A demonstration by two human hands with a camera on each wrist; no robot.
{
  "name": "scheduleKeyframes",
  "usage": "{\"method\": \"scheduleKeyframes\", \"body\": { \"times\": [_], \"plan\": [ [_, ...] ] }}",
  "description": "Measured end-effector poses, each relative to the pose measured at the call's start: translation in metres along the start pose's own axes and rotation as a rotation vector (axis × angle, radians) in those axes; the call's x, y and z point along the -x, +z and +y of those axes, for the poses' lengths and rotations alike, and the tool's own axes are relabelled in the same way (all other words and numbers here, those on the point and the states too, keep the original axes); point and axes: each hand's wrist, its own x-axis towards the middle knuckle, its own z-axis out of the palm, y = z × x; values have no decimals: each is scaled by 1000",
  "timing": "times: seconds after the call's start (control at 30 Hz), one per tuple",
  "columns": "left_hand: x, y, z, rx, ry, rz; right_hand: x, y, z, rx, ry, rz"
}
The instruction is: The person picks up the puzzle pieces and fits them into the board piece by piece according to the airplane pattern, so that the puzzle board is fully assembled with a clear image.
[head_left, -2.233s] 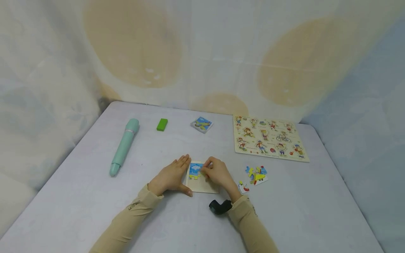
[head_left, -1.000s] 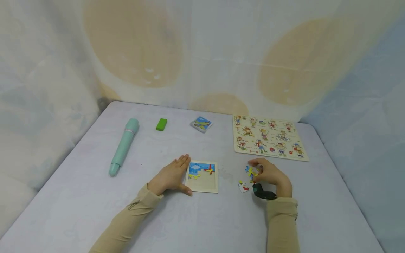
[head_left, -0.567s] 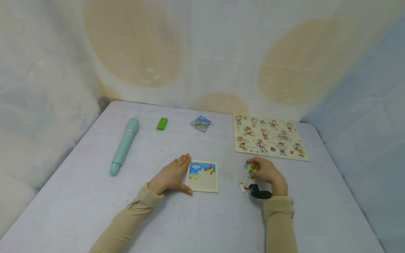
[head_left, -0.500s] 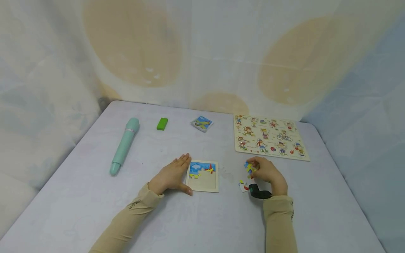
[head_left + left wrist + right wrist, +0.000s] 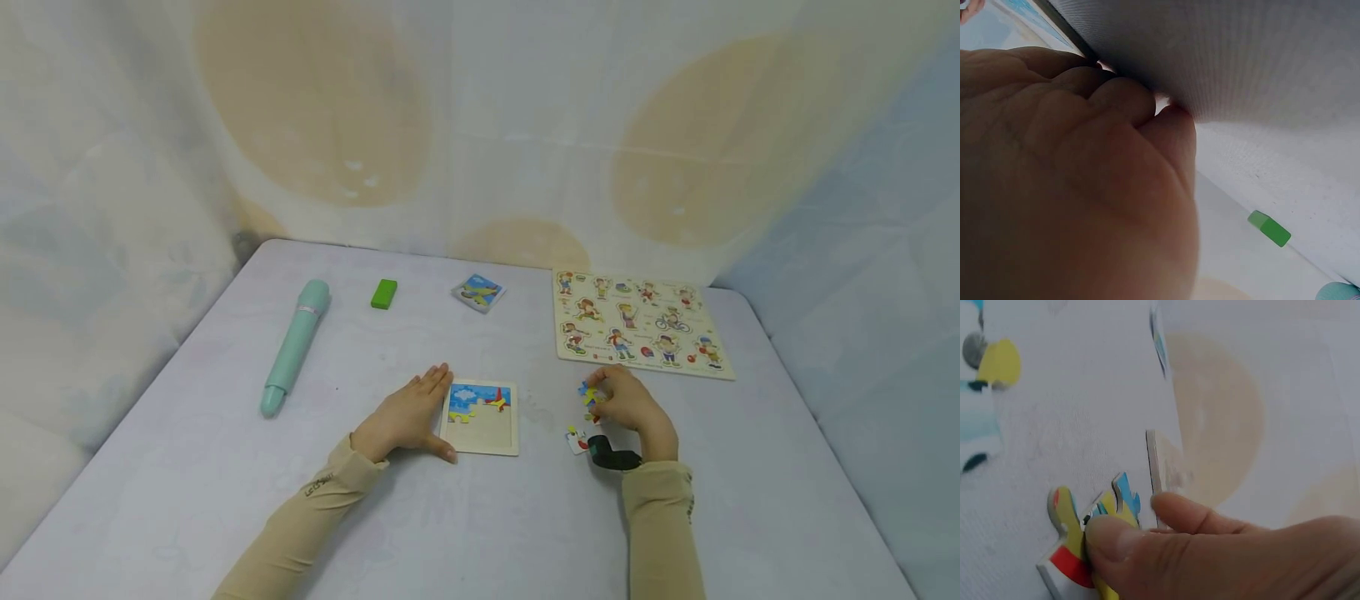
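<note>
A small square puzzle tray (image 5: pixel 487 438) lies in the middle of the table, its upper part filled with blue sky pieces and a red and yellow piece. My left hand (image 5: pixel 405 417) rests flat along the tray's left edge, thumb spread toward the lower corner. To the right, my right hand (image 5: pixel 633 407) pinches a puzzle piece (image 5: pixel 1119 509) among loose yellow, blue and red pieces. In the right wrist view its thumb covers part of them, so the held piece's outline is partly hidden. Another loose piece (image 5: pixel 577 441), white and red, lies just below.
A large pegboard puzzle (image 5: pixel 643 325) with figures lies at the back right. Behind the tray sits a small airplane picture (image 5: pixel 478 293). A green block (image 5: pixel 384 294) and a mint-coloured microphone-shaped tube (image 5: pixel 296 348) are at the left. Cloth hangs behind the table.
My right hand has left the tray, where a red and yellow piece now shows, and moved right to the loose pieces. Lately it has shifted only slightly. My left hand has stayed put.
</note>
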Motion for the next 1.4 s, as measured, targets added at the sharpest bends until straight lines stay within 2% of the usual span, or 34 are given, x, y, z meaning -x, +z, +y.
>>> {"method": "scheduleKeyframes", "body": {
  "times": [0.13,0.43,0.7,0.83,0.9,1.13,1.4],
  "plan": [
    [0,1,0,2,5,0,0,1,-2,-52,-8,-5],
    [1,3,-2,-16,2,-8,-2,5,-1,-3,-2,-2],
    [2,4,-3,-14,3,0,-2,5,-2,42,69,72],
    [1,4,-3,-10,2,2,-4,6,-3,52,59,97],
    [1,5,-3,-9,1,0,-6,7,-3,34,49,99],
    [0,4,-4,-8,6,10,-9,8,-10,-129,-8,55],
    [-1,3,-2,-12,1,0,-12,16,-21,-228,-60,58]
  ]
}}
